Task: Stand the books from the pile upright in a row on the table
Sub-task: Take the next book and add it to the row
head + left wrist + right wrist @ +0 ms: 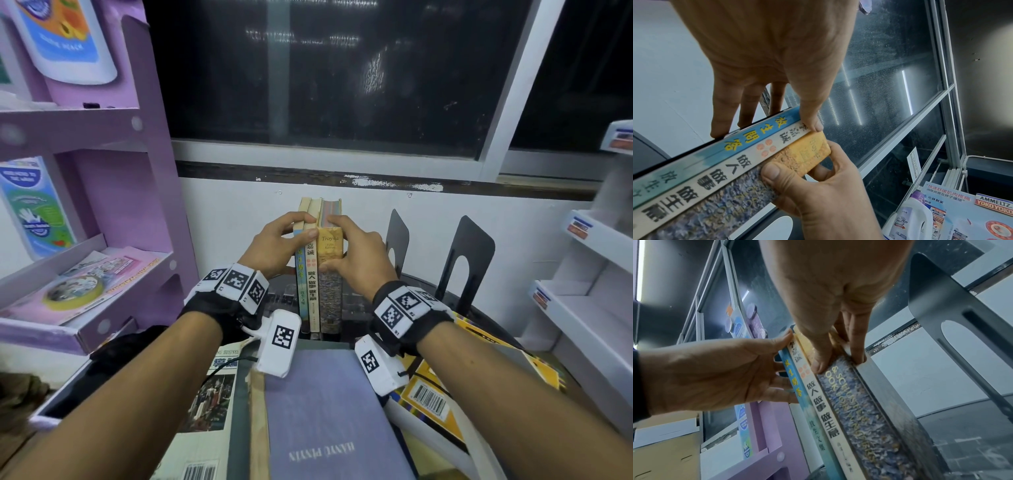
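Three books stand upright side by side at the back of the dark table: a blue-spined book (300, 294), a cream-spined book (313, 294) and a thick book with a yellow and mottled spine (330, 298). My left hand (284, 240) holds the two thin books from the left. Its thumb (812, 123) presses on the top of their spines and its fingers lie along the left cover. My right hand (356, 250) grips the thick book (869, 418), thumb (820, 365) on the spine and fingers on its right cover. The pile lies near me, with a purple book (325, 411) on top.
Two black metal bookends (397, 236) (469, 260) stand right of the row. A magazine (212, 394) and a yellow book (428, 397) lie beside the purple one. A purple display shelf (113, 212) stands at the left and white shelves (582, 308) at the right, below a dark window.
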A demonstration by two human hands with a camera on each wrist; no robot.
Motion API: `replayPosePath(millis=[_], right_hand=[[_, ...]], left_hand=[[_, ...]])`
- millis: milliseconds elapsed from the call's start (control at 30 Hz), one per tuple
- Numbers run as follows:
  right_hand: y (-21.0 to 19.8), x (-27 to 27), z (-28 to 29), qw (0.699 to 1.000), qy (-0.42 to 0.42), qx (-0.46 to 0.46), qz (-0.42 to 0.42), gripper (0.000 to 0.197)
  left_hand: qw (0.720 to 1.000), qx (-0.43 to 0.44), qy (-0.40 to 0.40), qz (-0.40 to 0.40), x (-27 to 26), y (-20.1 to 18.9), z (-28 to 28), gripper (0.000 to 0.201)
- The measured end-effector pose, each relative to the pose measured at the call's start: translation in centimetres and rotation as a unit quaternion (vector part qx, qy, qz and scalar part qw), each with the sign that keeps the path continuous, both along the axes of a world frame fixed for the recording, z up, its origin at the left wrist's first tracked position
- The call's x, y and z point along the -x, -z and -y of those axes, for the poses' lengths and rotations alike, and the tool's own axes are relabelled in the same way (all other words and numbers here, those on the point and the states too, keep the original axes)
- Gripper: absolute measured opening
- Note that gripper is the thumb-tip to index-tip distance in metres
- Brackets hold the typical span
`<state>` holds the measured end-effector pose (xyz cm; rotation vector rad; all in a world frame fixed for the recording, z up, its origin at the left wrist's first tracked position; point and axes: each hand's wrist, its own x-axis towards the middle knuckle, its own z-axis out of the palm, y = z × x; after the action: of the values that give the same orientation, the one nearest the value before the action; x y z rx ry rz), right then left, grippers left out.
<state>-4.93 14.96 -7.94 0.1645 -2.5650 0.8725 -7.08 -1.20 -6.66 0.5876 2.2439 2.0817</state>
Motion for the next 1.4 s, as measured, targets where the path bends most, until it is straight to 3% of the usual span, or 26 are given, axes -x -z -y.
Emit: replayPosePath(millis=[600,833,933,1133,1333,1400], right_hand=[[-0.4,0.3,-0.9,0.998,-0.013,0.053,0.010,0.067],[-1.5,-0.5,-1.4,0.994,-0.055,0.021,0.091,0.095],[-1.8,-1.0,-1.3,0.991,-0.049,0.029,0.122,0.097],[-3.1,-3.5,-1.2,0.984,-0.061,0.024,0.167,0.085],[-4.2,-7.6,-1.3,0.977,-0.080,0.021,0.198,0.047],[-4.1,-9.0,-1.3,0.972,-0.085,0.006,0.219,0.045]], left_hand=[[1.000,0.017,-0.022,0.012,-0.3,-0.3,-0.3,0.013],[0.999,0.042,-0.012,0.022,-1.3,-1.1,0.5,0.018],[0.997,0.077,-0.019,0.017,-2.1,-1.4,0.9,0.026],[0.989,0.143,-0.039,0.030,-4.3,-1.8,2.0,0.037],[0.982,0.175,-0.054,0.049,-7.1,-1.8,2.6,0.047],[0.980,0.186,-0.049,0.060,-8.2,-1.5,2.6,0.050]])
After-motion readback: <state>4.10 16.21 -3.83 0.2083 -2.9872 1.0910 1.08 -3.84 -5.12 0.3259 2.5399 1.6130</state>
